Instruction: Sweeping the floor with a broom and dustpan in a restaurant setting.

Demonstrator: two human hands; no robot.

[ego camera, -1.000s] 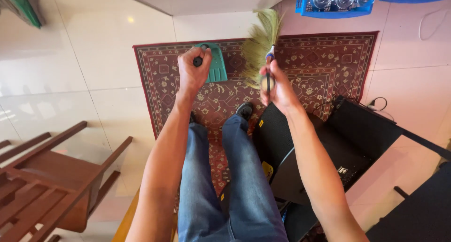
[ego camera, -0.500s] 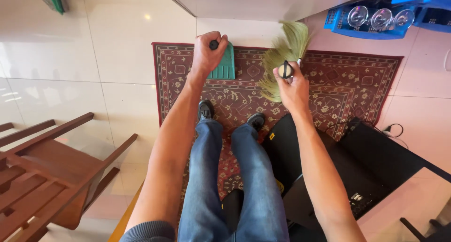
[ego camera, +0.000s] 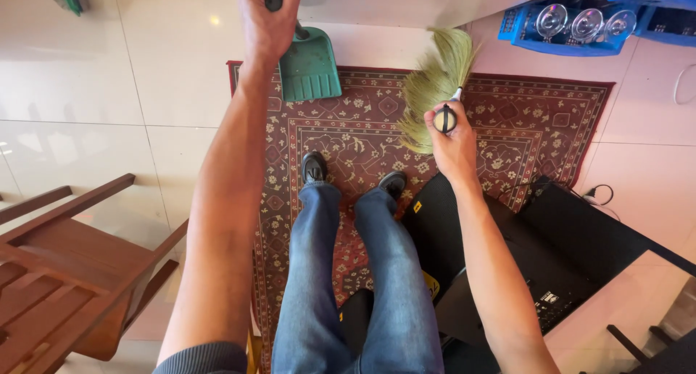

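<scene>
Hands have both risen toward the top of the head view since a moment back: the left hand [ego camera: 270, 22] now sits at the upper edge, left of centre, where it was lower down over the rug a second ago. Its fist is closed tight round the dark handle of the green dustpan [ego camera: 312, 68], whose scoop now hangs across the far border of the rug [ego camera: 551, 120], partly over the pale tile floor [ego camera: 109, 69]. The right hand [ego camera: 453, 138], right of centre, is wrapped firmly about the handle of the grass broom [ego camera: 433, 84], the bristles fanning up and away from the wrist. The rug's far edge and the wall foot have come fuller into view, so the person seems to have leaned or stepped forward along the rug, with both tools carried ahead.

By count: one dustpan, one broom, one rug, two shoes [ego camera: 314, 167] side by side mid-frame, one wooden chair [ego camera: 65, 258] at lower left, one black case [ego camera: 573, 258] at lower right, one blue crate [ego camera: 558, 33] at upper right showing three glass tops.
</scene>
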